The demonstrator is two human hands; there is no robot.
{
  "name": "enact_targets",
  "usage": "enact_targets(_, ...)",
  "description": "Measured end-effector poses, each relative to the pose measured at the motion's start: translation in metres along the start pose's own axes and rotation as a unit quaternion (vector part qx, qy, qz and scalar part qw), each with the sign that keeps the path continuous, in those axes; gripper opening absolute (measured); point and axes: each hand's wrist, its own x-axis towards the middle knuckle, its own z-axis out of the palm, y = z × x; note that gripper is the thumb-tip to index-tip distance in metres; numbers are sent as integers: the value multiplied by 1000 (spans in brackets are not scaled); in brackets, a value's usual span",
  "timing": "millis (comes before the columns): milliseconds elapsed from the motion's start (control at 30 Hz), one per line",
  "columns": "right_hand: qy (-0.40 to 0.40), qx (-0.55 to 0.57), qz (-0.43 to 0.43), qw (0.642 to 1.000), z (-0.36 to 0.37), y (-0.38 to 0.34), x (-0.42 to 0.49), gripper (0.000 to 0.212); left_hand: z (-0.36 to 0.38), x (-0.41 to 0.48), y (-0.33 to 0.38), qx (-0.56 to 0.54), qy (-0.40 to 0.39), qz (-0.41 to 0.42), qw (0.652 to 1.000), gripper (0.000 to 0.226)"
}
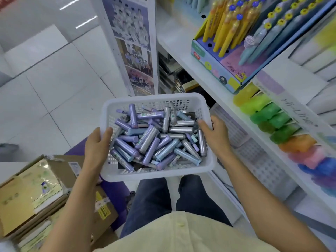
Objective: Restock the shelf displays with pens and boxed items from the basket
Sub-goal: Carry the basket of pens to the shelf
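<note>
"Hi-Line" on highlighter display box [283, 99]

Left hand [97, 144] clamped at the left, thumb hooked over. Right hand [215, 132] gripping opposite, forearms bare and angled inward.

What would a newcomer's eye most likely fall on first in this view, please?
Probably the white basket at centre, heaped with purple, blue and silver pens, held at its sides by the left hand and right hand. Next, the yellow pens in a display box upper right, and the rainbow row of highlighters on the shelf right.
</note>
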Motion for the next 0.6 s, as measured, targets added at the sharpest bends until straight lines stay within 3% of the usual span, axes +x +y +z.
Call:
enact_targets(233, 139, 28, 64, 988, 17, 11, -34, 20, 7, 60, 16, 49, -113, 85, 989, 33)
enact_targets(367, 227, 68, 109, 965, 37, 23, -68, 36, 18, 92, 28, 89, -193, 154, 965, 31)
enact_targets(600, 337, 80, 167, 923, 37, 53, -130, 22, 70, 92, 21, 110, -313, 196, 923, 32)
